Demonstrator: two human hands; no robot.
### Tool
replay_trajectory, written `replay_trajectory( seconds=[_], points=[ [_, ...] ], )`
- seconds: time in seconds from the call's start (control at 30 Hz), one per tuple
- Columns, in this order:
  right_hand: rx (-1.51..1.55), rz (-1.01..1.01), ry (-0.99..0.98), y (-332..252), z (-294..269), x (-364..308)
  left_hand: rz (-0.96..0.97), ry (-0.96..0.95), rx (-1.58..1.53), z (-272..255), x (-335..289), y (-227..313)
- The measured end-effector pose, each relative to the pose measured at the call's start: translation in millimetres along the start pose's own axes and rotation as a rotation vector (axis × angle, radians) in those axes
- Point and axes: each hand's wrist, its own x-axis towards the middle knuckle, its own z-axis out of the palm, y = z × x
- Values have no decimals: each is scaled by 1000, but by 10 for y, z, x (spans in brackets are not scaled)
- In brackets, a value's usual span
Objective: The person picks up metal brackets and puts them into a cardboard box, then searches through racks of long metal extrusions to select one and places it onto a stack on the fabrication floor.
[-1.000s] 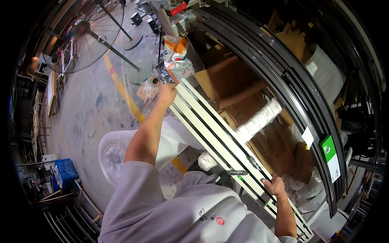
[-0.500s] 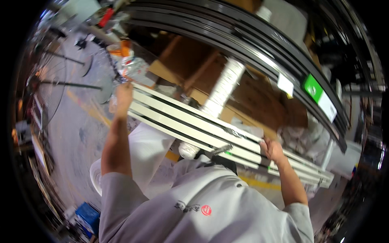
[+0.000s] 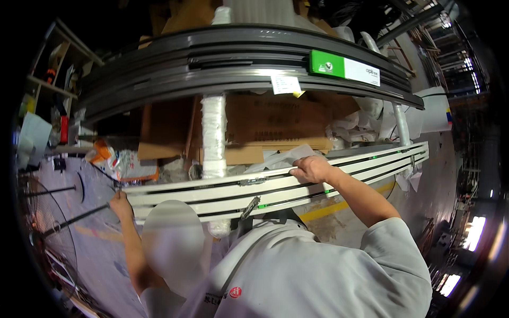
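Note:
Across the space before me lies a long bundle of white profiles (image 3: pixel 222 194) with dark grooves along its length. My left hand (image 3: pixel 121 204) is closed on its left end. Farther right, my right hand (image 3: pixel 312 168) grips the upper edge, fingers bent over it. A small dark metal fitting (image 3: pixel 250 207) juts from the near edge, and another metal piece (image 3: pixel 253 181) lies in the upper groove. Small green bits show along the grooves. The profiles rest near wrapped support bars, close against my body.
Dark grey profiles (image 3: pixel 159 87) bearing a green and white box (image 3: pixel 327 64) span the rack beyond. A white-wrapped bar (image 3: pixel 213 135) stands before cardboard boxes (image 3: pixel 265 124). At left are a fan (image 3: pixel 40 212) and shelving (image 3: pixel 37 82); yellow floor tape (image 3: pixel 339 208) runs below.
My view has turned, so the profiles now lie nearly level, tilted up to the right. My right hand has shifted left along the upper edge; my left hand still holds the left end.

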Motion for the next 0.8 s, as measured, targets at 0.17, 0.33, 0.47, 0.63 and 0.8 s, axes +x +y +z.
replay_trajectory(
  seconds=[0.17,0.33,0.47,0.63,0.8],
  points=[
    [289,103,440,-155,-156,63,6,165,-60,23,-110,-31],
    [1367,244,628,-288,-362,347,45,201,-48,159,-469,656],
    [228,57,709,-437,-33,-101,441,131,7,468,-910,1164],
    [-33,-58,450,-856,598,-397,474,-183,157,691,-1519,1466],
    [-234,76,389,-657,915,-585,580,-74,63,677,-1646,1920]
  ],
)
